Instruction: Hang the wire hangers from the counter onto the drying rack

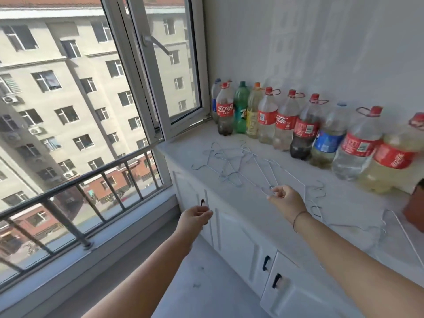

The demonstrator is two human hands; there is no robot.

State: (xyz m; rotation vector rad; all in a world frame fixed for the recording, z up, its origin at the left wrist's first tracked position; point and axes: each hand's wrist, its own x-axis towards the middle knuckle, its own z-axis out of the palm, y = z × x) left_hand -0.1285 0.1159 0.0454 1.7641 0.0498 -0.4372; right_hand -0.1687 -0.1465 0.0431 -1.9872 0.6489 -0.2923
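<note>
Several thin wire hangers (231,164) lie tangled on the white counter (252,203); more hangers (316,203) lie further right. My right hand (286,200) reaches over the counter's front part and pinches the corner of one wire hanger (266,177) between thumb and fingers. My left hand (197,218) hovers in front of the cabinet doors, below the counter edge, with loosely curled fingers and nothing in it. No drying rack is in view.
A row of large plastic bottles (305,131) lines the wall at the back of the counter. A brown object (415,210) sits at the right edge. White cabinet doors (241,239) are below. An open window (146,72) and railing (80,191) stand left.
</note>
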